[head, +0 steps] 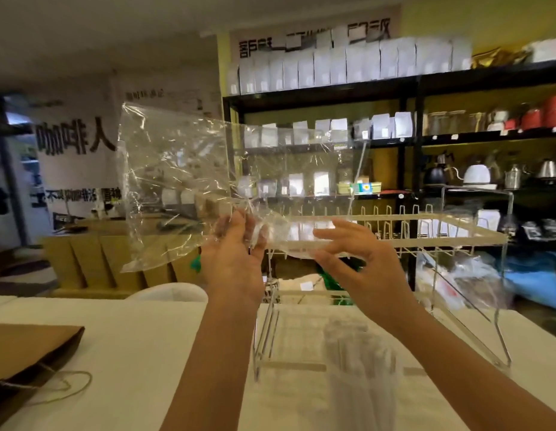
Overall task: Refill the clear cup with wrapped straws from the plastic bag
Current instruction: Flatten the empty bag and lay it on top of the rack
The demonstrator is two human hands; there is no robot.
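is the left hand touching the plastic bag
Touching. The head view shows the left hand with its fingers pinching the crumpled plastic bag, holding it up.

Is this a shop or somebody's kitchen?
Most likely a coffee shop's work area, not a home kitchen. Black shelves hold rows of white pouches, like bagged coffee, and several pour-over kettles. Big wall lettering includes the Chinese word for coffee.

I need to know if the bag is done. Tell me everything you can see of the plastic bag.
The plastic bag is clear, thin, crinkled film, held up in the air above the table. It looks empty; no straws show inside. It spreads up and to the left. The left hand grips its lower edge; the right hand, fingers spread, is at the same edge, contact unclear.
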